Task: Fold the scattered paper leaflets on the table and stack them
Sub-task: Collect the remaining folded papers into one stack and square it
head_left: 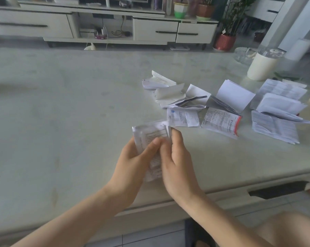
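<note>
Left hand [132,157] and right hand [175,161] held a crumpled leaflet [150,132], fingers [153,144] pinching it, over the surface [61,104]; other leaflets [229,97] lay at two o'clock. An uneven pull might tear or skew it

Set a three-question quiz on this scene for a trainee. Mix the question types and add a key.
1. True or false: the left hand and the right hand grip the same leaflet.
2. Where does the white cup stand? A) on the table, at the far right, behind the loose leaflets; B) between the two hands; C) on the floor.
3. Fill in: the striped leaflet lying in the pile has a ___ stripe along one edge.

Key: 1 true; 2 A; 3 red.
</note>
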A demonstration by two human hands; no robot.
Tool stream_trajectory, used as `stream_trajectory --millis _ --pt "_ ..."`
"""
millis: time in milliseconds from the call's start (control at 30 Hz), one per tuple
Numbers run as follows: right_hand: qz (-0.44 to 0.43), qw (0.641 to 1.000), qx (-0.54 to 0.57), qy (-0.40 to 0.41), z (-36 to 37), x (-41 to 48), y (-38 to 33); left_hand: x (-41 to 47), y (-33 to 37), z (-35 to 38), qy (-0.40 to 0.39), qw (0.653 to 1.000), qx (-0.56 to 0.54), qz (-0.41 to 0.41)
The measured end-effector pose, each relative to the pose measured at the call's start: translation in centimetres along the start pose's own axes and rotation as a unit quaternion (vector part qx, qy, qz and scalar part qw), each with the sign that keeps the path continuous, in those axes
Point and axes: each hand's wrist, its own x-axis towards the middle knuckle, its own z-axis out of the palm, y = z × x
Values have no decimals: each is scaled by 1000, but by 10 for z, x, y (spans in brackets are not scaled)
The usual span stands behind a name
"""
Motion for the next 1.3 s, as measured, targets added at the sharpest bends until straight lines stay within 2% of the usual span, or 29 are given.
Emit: stream_trajectory --millis 67,133,167,233,300,367,433,500,633,667,700,767,800,833,867,933,967,1067,1100,1200,1233,1300 --pt "-12 1000 -25 4 -15 13 0 2 2 1 -9 998 -54 -30" --pt "-35 994 -82 66 -44 36 3 4 4 1 -16 995 -80 -51" --pt "-41 984 -132 114 -62 48 5 4 5 0 -18 995 -81 -58" --pt "-44 942 -270 193 -100 63 11 3 5 0 -20 994 -78 -72" --pt "-32 913 -372 163 -124 66 18 0 4 0 -17 994 -72 -82" --pt "6 913 -403 55 -133 60 22 -1 5 1 -20 993 -75 -91" --pt "34 884 -467 -19 -134 58 28 0 7 1 -22 991 -85 -101" --pt "24 860 -510 -20 -132 61 38 1 8 2 -22 988 -91 -122" --pt "25 814 -579 38 -135 55 24 1 10 -1 -41 979 -114 -163" --pt "20 818 -573 53 -139 47 16 2 11 -2 -49 976 -124 -170" --pt "4 841 -536 73 -140 39 7 3 14 -3 -57 974 -133 -177" --pt "-16 936 -342 85 -128 21 -13 3 18 -4 -82 968 -139 -191" --pt "7 973 -226 51 -116 16 -21 2 19 -3 -97 966 -139 -195" --pt "42 991 -124 -5 -104 14 -26 2 21 -2 -110 964 -141 -196" --pt "77 994 -52 -50 -93 13 -24 1 22 0 -119 963 -142 -197" --pt "106 991 -2 -84 -71 13 -19 0 24 1 -130 963 -144 -186" --pt "91 994 -7 -67 -63 11 -14 0 24 1 -128 966 -138 -179" --pt "-1 987 -159 32 -55 10 -2 3 22 -4 -106 974 -124 -158" --pt "-3 984 -174 40 -55 10 -2 4 22 -5 -100 975 -124 -153" --pt "129 990 -47 -34 -54 14 -1 5 20 -5 -86 981 -108 -133" --pt "136 990 -17 -44 -53 14 -2 6 19 -5 -81 985 -94 -119" --pt "97 995 -35 -4 -55 18 0 8 19 -6 -63 992 -71 -88"
